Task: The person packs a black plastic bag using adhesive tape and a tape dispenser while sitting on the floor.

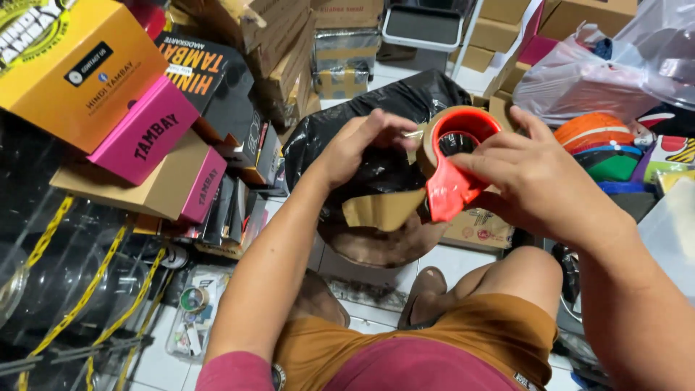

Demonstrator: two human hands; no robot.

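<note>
At frame centre, our right hand (536,174) grips the red tape dispenser (450,170) while our left hand (358,145) pinches the brown tape (382,210) end; we judge the loose strip could fold and stick to itself.

The only view comes from a camera on my head, looking steeply down over my chest and lap toward the tiled floor (376,318). It sits close: my forearms fill the lower half, and the red tape dispenser (452,170) is near the middle of the frame. Left of the dispenser the view takes in stacked boxes (156,137); right of it, a plastic bag (579,80); beyond it, cartons (499,32) reach the top edge.
</note>
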